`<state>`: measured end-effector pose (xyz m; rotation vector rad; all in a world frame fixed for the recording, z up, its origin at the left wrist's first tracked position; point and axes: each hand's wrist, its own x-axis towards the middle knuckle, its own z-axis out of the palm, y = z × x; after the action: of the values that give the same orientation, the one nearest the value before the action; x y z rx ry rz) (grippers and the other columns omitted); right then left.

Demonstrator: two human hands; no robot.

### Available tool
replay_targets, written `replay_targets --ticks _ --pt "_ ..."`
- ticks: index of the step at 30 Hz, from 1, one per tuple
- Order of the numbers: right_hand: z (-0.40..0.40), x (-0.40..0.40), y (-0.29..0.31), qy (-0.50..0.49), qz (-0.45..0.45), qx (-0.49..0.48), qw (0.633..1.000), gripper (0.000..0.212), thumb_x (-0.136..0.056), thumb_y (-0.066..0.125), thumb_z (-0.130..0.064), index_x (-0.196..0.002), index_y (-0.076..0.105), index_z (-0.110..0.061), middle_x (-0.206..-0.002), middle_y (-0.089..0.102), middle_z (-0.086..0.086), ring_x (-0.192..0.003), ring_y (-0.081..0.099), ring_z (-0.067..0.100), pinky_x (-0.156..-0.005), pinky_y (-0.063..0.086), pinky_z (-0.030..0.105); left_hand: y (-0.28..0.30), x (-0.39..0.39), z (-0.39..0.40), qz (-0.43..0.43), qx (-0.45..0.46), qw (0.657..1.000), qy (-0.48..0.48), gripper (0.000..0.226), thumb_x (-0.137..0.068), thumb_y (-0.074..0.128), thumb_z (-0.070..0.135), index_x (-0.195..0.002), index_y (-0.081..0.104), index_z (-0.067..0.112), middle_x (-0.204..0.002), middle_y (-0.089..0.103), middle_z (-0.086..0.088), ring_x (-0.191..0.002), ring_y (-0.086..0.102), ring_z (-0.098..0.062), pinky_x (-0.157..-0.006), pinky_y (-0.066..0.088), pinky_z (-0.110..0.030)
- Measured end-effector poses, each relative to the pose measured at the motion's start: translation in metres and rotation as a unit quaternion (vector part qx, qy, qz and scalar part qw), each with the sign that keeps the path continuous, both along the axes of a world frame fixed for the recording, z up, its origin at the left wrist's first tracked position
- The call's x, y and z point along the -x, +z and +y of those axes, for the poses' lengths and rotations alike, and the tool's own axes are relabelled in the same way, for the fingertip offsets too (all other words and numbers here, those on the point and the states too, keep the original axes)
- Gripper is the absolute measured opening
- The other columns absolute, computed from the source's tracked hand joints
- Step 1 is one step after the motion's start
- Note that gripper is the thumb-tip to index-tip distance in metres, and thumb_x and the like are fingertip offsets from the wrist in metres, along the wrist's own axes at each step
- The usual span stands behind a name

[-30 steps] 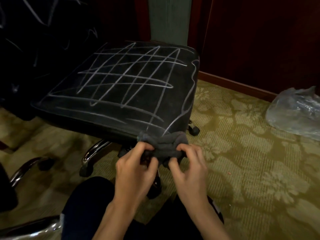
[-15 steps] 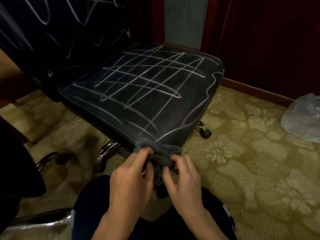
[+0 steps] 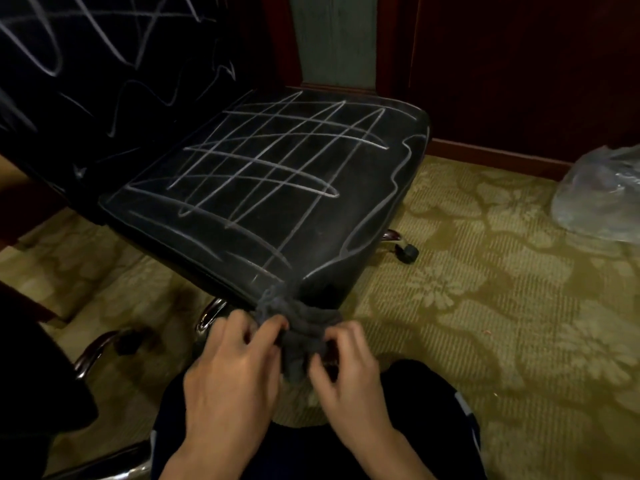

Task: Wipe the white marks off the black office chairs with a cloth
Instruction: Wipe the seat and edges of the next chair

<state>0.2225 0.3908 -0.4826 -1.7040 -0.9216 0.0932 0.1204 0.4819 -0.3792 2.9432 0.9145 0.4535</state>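
Head view: both my hands, left (image 3: 228,368) and right (image 3: 349,368), pinched the bunched cloth (image 3: 301,327) in their fingers at the chair seat (image 3: 277,188); so wadded, it risked smearing the white marks (image 3: 263,161).

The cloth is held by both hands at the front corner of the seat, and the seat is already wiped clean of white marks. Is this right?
Not quite. The head view shows the seat still covered with crossing white marks. The rest holds: the left hand and right hand hold the cloth at the seat's front corner.
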Motion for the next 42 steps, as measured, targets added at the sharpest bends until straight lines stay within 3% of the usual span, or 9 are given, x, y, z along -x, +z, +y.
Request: replay_targets --ticks 6,10,16,23,26,32,35,38,42 --pt "0.017 -0.038 0.006 -0.080 0.057 -0.042 0.994 0.021 -0.085 0.055 -0.027 -0.096 0.059 -0.010 -0.096 0.052 0.001 -0.086 0.051 0.000 -0.078 0.040 0.009 0.022 -0.053 0.005 0.065 -0.054 0.996 -0.024 0.033 -0.083 0.051 0.042 -0.105 0.068 0.024 -0.097 0.052 -0.005 -0.085 0.051 -0.024 -0.063 0.037 -0.031" --pt "0.025 -0.041 -0.001 -0.137 0.109 -0.051 0.983 0.017 -0.089 0.058 -0.024 -0.098 0.060 -0.010 -0.096 0.051 -0.002 -0.086 0.053 0.004 -0.077 0.046 0.023 0.029 -0.079 0.004 0.128 -0.046 0.991 0.006 0.043 -0.091 0.030 0.049 -0.122 0.056 0.033 -0.112 0.046 0.002 -0.101 0.046 -0.017 -0.080 0.039 -0.031" --pt "0.024 -0.005 0.001 -0.077 0.075 -0.051 0.993 0.020 -0.089 0.053 -0.029 -0.099 0.058 -0.012 -0.096 0.050 -0.005 -0.087 0.052 -0.002 -0.075 0.039 0.007 0.020 -0.029 0.019 0.065 -0.051 0.995 -0.056 0.026 -0.077 0.063 0.034 -0.097 0.072 0.020 -0.080 0.060 -0.004 -0.067 0.060 -0.024 -0.053 0.047 -0.033" --pt "0.041 -0.073 0.006 -0.173 0.052 -0.024 0.983 0.032 -0.089 0.049 -0.037 -0.104 0.058 -0.010 -0.108 0.046 -0.002 -0.086 0.059 0.019 -0.075 0.054 0.045 0.030 -0.108 0.029 0.088 -0.106 0.988 -0.066 0.022 -0.097 0.049 0.041 -0.111 0.063 0.031 -0.088 0.069 0.001 -0.080 0.068 -0.024 -0.060 0.035 -0.029" --pt "0.043 -0.073 0.001 -0.173 0.037 -0.021 0.984 0.031 -0.091 0.048 -0.035 -0.104 0.058 -0.010 -0.103 0.049 -0.001 -0.080 0.057 0.019 -0.070 0.052 0.046 0.030 -0.112 0.031 0.094 -0.125 0.984 -0.082 0.023 -0.099 0.045 0.042 -0.111 0.063 0.033 -0.088 0.069 0.002 -0.079 0.068 -0.021 -0.058 0.034 -0.029" --pt "0.032 -0.022 -0.005 -0.101 0.056 -0.020 0.993 0.023 -0.090 0.049 -0.035 -0.092 0.054 -0.013 -0.089 0.048 -0.003 -0.073 0.052 0.012 -0.066 0.047 0.038 0.016 -0.063 0.035 0.115 -0.118 0.977 -0.133 0.018 -0.071 0.081 0.028 -0.085 0.072 0.026 -0.060 0.061 0.004 -0.048 0.060 -0.020 -0.045 0.025 -0.024" --pt "0.040 -0.043 -0.004 -0.131 0.049 -0.007 0.990 0.023 -0.086 0.049 -0.035 -0.091 0.054 -0.013 -0.088 0.048 -0.001 -0.071 0.054 0.020 -0.065 0.048 0.043 0.022 -0.085 0.032 0.124 -0.136 0.975 -0.126 0.012 -0.079 0.073 0.032 -0.086 0.065 0.027 -0.070 0.064 0.004 -0.060 0.065 -0.020 -0.050 0.025 -0.026" --pt "0.046 -0.081 -0.004 -0.183 0.070 -0.007 0.981 0.013 -0.089 0.060 -0.019 -0.096 0.058 -0.009 -0.093 0.049 0.001 -0.076 0.057 0.024 -0.071 0.051 0.048 0.023 -0.126 0.027 0.118 -0.105 0.982 -0.106 0.020 -0.094 0.054 0.037 -0.111 0.060 0.028 -0.101 0.069 -0.001 -0.093 0.068 -0.027 -0.063 0.033 -0.031" --pt "0.045 -0.089 -0.004 -0.208 0.085 0.008 0.974 0.008 -0.088 0.063 -0.008 -0.095 0.059 -0.006 -0.093 0.051 0.001 -0.077 0.058 0.024 -0.074 0.052 0.050 0.022 -0.140 0.018 0.151 -0.091 0.980 -0.095 0.022 -0.097 0.051 0.038 -0.116 0.057 0.028 -0.109 0.069 -0.004 -0.101 0.067 -0.029 -0.068 0.036 -0.032"
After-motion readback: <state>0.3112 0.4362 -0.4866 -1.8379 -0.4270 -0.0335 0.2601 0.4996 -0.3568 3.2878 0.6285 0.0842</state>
